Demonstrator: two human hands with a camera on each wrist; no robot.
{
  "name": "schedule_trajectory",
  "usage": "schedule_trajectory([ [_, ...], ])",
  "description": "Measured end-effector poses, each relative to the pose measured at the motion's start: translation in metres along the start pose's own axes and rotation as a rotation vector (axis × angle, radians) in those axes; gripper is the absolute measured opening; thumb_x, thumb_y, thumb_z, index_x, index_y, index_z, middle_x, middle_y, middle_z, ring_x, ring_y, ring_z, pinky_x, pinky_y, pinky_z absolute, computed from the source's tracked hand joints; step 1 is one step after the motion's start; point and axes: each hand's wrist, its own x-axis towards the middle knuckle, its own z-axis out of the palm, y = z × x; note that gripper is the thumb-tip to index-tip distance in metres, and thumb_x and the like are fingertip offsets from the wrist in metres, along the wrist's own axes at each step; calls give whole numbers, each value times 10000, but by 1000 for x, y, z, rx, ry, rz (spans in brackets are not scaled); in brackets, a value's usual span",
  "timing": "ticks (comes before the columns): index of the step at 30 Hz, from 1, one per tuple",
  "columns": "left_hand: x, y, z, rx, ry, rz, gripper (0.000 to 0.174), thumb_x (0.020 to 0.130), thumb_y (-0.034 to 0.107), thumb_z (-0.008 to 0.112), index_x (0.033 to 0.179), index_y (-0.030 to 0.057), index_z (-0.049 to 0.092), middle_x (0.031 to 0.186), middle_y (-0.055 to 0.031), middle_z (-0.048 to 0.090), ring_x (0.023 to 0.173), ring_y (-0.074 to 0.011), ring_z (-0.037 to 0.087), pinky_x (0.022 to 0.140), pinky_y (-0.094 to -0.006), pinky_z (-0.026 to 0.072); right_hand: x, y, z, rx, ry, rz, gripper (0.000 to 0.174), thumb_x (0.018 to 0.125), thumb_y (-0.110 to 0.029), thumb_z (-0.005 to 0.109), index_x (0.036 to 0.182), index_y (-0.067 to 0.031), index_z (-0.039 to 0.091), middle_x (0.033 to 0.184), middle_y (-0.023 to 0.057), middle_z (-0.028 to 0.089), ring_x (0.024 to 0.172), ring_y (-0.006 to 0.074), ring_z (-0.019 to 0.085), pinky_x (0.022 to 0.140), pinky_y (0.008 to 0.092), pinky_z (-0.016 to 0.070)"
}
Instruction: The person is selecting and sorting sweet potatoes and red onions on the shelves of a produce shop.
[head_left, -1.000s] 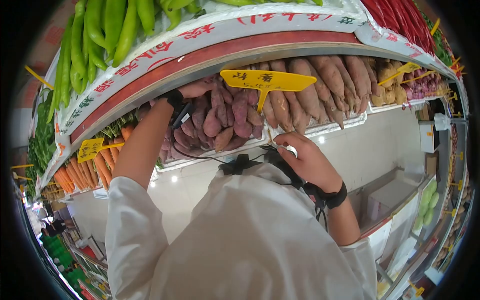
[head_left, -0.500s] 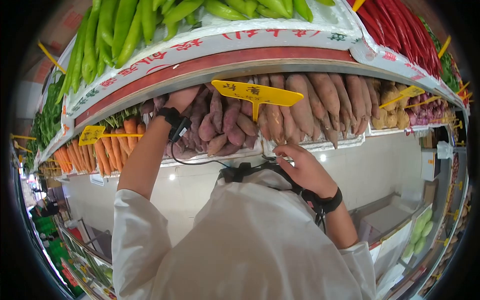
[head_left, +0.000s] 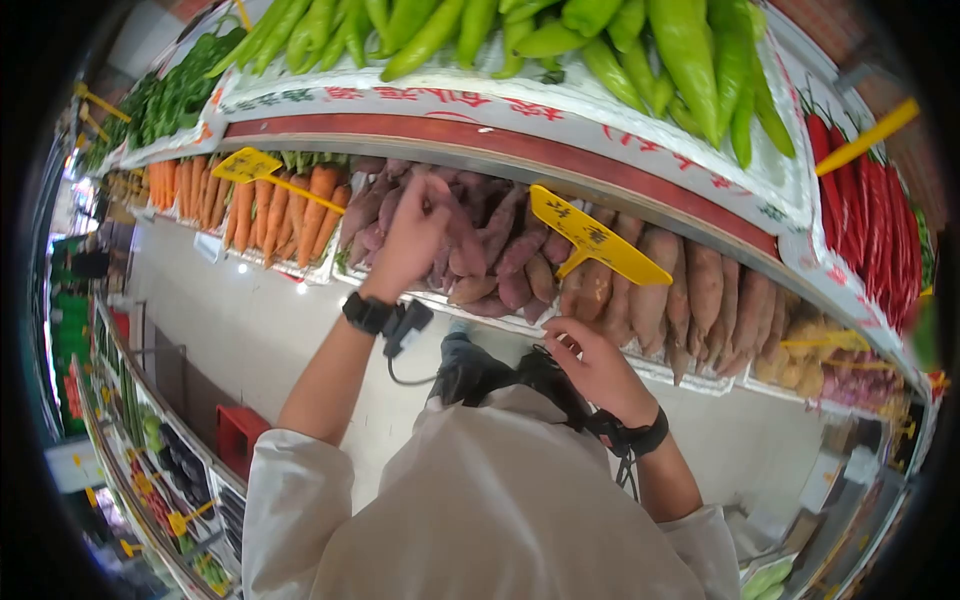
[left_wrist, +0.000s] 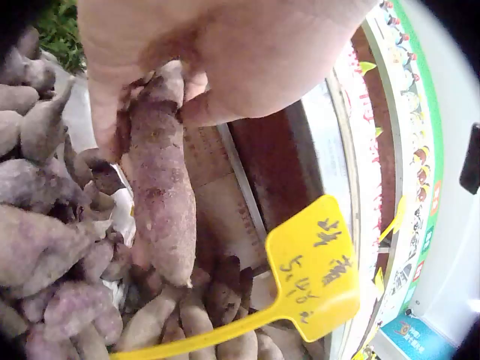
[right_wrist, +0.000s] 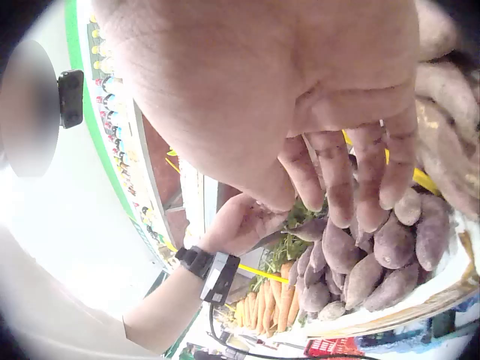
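My left hand (head_left: 408,240) is over the pile of purple sweet potatoes (head_left: 520,255), its wrist wearing a black strap and small camera. In the left wrist view, its thumb and fingers pinch one long purple sweet potato (left_wrist: 161,187) by the upper end, and the lower end points down toward the pile. My right hand (head_left: 600,378) hangs in front of my body, close to the front edge of the stall. The right wrist view shows its fingers (right_wrist: 330,176) loosely bent, with nothing held in them.
Carrots (head_left: 265,215) lie left of the pile, and brown sweet potatoes (head_left: 705,290) lie right of it. A yellow price sign (head_left: 600,237) stands between the two sweet potato heaps. Above the pile runs a shelf edge (head_left: 480,143) carrying green peppers (head_left: 690,60); red chillies (head_left: 870,215) are at right.
My left hand has come out from under the shelf edge, toward my body, with a purple sweet potato. The head view has turned, shifting the stall rightward. My right hand stays much the same.
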Motion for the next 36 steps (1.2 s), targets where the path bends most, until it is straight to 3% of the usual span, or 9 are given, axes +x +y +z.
schedule_trajectory([
  [5,-67,17,5,-157,-245,-164,308,987,-38,509,1268,77,558,1020,-31,629,919,-127,629,803,-271,510,36,-14,17,75,-49,12,355,993,-151,663,1303,-1,576,1032,113,680,809,206,638,727,313,517],
  [11,-76,29,18,-140,-248,-98,352,1011,-13,538,1357,41,574,1084,-40,617,983,-139,631,853,-302,525,75,-18,61,205,-17,-165,533,981,-99,674,1437,4,419,985,115,678,868,171,699,706,294,523],
  [15,-60,27,-5,-197,-306,-66,433,1009,-29,547,1435,46,545,1125,-31,602,971,-130,614,838,-271,534,106,-35,73,355,-39,-44,527,970,-34,648,1437,4,406,956,68,661,792,115,675,666,267,523],
  [17,-55,22,-24,-303,-284,-118,464,989,4,592,1446,31,520,1251,-136,627,1026,-201,663,874,-323,557,128,-37,80,404,-25,12,519,973,-49,646,1435,11,415,963,65,667,795,104,666,661,265,524],
  [19,-51,9,-51,-105,-214,120,481,989,40,608,1458,34,503,1260,-141,613,1091,-229,632,898,-328,531,155,-45,83,524,-10,105,508,979,-79,642,1430,27,434,976,58,679,802,82,648,651,260,525],
  [21,-53,-1,-87,-204,-256,109,440,984,67,624,1413,25,538,1229,-137,603,1111,-250,605,910,-332,511,178,-70,83,431,29,188,290,993,-128,657,1235,-11,546,925,70,689,699,108,634,623,250,520],
  [26,-58,-33,-158,-127,-211,102,311,988,42,619,1298,23,607,1132,-115,626,1013,-219,637,878,-330,525,285,-84,87,415,-33,342,122,1016,-179,659,1092,-84,641,851,31,673,674,122,619,636,253,511],
  [30,-62,-47,-192,-163,-188,16,249,997,50,618,1244,21,631,1159,-93,650,1048,-189,645,906,-318,515,350,-62,96,516,-40,348,66,1027,-141,633,1052,-80,634,816,28,663,639,120,606,591,250,521],
  [36,-74,-59,-218,-150,-23,-37,223,974,46,629,1194,10,623,1106,-136,655,987,-246,635,877,-337,501,413,-39,98,138,-180,489,175,966,-158,704,1072,-56,610,846,78,684,661,155,657,635,274,581],
])
